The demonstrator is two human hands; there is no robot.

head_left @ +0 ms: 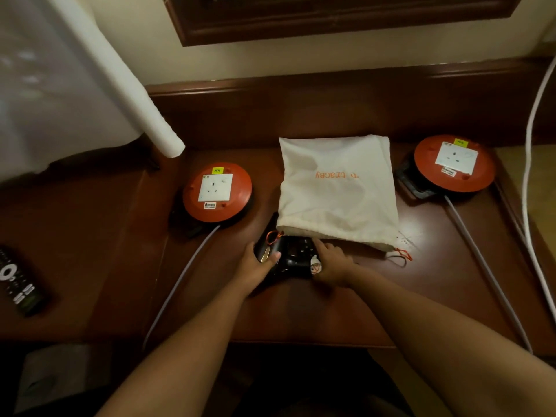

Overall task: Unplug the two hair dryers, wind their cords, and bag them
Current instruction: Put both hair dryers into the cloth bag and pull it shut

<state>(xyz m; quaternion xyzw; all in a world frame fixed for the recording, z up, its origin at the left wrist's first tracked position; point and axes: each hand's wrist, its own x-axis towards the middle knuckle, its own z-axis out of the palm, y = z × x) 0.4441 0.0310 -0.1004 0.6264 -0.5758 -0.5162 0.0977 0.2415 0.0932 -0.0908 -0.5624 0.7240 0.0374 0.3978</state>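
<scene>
At the far left, a dark remote control (18, 284) lay on the lower wooden surface, and above it a white curtain (60, 85) with a rolled edge hung down. Next came the left orange cable reel (217, 191), flat on the dark wooden table (301, 311), with a white socket on top and nothing plugged in it; its grey cable (180, 281) ran toward the near edge of the table.

In the middle, the left hand (258, 264) gripped the black hair dryer (293, 255), the fingers curled around its left side and the thumb on top. The dryer lay on the table just at the mouth of the white drawstring bag (337, 188), partly under the bag's edge. I could not tell whether its cord was wound, because the black parts were too dark. An orange drawstring (272, 236) rested over the dryer near the left hand. The right hand (331, 260) was at the right side of the dryer, the index finger reaching under the bag's opening and the other fingers bent; it seemed to hold the bag edge, but this was not clear. The bag looked bulky and carried orange letters.

At the right, the second orange cable reel (454, 162) lay flat, its socket also free, with its own grey cable (487, 272) going to the near edge. A white cord (529, 164) curved along the far right.
</scene>
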